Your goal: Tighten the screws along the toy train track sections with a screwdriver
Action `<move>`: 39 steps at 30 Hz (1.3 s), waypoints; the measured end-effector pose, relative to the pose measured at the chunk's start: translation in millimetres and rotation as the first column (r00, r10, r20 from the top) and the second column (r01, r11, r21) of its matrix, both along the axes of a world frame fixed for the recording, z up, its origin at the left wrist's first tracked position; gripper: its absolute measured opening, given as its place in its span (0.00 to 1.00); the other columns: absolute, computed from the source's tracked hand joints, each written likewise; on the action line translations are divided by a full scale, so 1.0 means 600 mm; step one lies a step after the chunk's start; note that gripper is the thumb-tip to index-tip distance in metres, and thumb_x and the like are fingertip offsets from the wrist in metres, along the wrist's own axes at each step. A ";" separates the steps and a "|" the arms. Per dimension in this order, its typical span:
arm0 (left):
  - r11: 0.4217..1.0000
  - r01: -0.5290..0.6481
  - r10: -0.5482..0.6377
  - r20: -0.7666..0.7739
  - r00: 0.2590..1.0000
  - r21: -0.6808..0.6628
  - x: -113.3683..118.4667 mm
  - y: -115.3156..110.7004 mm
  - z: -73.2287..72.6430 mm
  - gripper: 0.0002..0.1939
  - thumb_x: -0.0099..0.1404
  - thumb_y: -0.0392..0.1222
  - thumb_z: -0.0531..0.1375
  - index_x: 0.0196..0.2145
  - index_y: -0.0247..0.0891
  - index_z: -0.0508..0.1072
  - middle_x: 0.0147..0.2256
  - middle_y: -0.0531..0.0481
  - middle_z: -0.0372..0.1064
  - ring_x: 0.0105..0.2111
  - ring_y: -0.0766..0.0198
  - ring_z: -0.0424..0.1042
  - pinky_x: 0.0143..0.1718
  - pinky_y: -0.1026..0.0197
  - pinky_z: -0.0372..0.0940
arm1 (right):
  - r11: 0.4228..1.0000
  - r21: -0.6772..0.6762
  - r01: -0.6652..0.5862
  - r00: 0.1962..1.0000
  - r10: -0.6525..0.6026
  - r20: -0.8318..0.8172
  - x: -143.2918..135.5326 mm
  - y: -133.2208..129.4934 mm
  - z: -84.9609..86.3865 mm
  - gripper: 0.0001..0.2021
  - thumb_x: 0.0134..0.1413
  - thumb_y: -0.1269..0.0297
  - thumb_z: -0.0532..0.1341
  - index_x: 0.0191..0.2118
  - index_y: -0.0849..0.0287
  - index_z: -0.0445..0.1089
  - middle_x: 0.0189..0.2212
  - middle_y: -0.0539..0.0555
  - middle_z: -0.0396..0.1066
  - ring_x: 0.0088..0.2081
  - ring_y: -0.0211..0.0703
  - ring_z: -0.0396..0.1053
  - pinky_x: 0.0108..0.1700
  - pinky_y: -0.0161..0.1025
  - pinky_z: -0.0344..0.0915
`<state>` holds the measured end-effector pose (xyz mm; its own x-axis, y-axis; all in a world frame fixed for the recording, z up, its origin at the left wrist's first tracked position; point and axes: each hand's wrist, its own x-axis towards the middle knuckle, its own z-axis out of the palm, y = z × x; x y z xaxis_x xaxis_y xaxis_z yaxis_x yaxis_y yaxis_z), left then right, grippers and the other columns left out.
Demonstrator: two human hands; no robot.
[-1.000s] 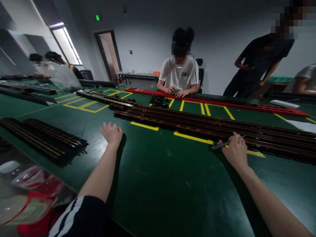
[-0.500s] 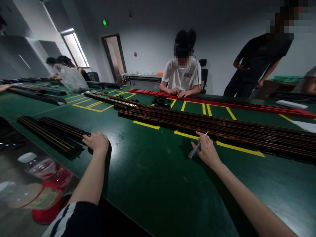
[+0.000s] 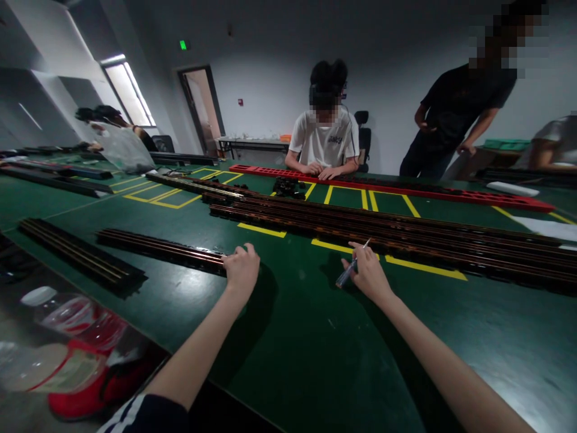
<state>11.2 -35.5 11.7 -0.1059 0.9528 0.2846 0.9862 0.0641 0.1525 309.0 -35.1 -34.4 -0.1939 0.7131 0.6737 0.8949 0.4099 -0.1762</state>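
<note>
"Black strip, held by one end only?"

"Yes. The left hand has its fingers closed about the end nearest the right hand, and the strip runs out to the left of that grip. The picture is dim there, so I can't say whether it is lifted or resting on the green table."

"What about the right hand?"

"It grips a screwdriver, with the handle jutting back toward the left hand and the slim shaft pointing up and away. Just beyond that hand lie the long rails."

"How would you manage the strip well?"

"A hold at one end lets a long piece swing, I'd judge. I'd grip nearer its middle, or steady it with the right hand's spare fingers, screwdriver tip turned away from those bright lines on top."

"And the shorter rail, farther left of the left hand?"

"It lies apart from the strip. Mind the far end doesn't knock it."
</note>
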 end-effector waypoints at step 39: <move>0.790 0.551 -0.608 0.462 0.645 0.270 0.176 0.000 -0.019 0.19 0.63 0.29 0.45 0.45 0.38 0.70 0.46 0.42 0.70 0.48 0.59 0.69 0.51 0.55 0.63 | 0.979 0.025 0.204 0.979 -0.205 0.000 -0.089 -0.129 0.010 0.05 0.60 0.71 0.49 0.39 0.58 0.59 0.33 0.60 0.72 0.38 0.52 0.72 0.43 0.49 0.65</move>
